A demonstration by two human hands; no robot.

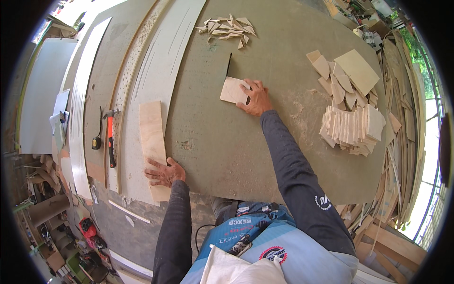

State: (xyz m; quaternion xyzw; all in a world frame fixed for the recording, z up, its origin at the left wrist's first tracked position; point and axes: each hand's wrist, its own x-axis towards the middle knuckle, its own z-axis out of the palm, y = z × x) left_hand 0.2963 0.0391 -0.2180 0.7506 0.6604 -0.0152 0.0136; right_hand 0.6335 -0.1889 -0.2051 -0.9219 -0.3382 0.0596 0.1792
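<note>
My right hand (257, 98) grips a small, squarish piece of plywood (231, 90) by its right side, thumb near its lower corner and fingers at the upper one. The piece lies flat on the broad greenish-brown worktop (203, 123). Just beyond its far edge runs a narrow black slot (230, 64); whether a blade stands in it is too small to tell. Fingers spread, my left hand (165, 173) rests flat on the near part of a long, pale plywood strip (152, 125). That strip lies on a white board (163, 57) along the worktop's left.
Small triangular offcuts (229, 29) lie at the far side. To the right sit a row of stacked thin plywood pieces (354, 127) and loose curved pieces (343, 85). A hammer (111, 137) and tape measure (96, 142) lie left. Long wood strips (399, 118) lean beyond the right edge.
</note>
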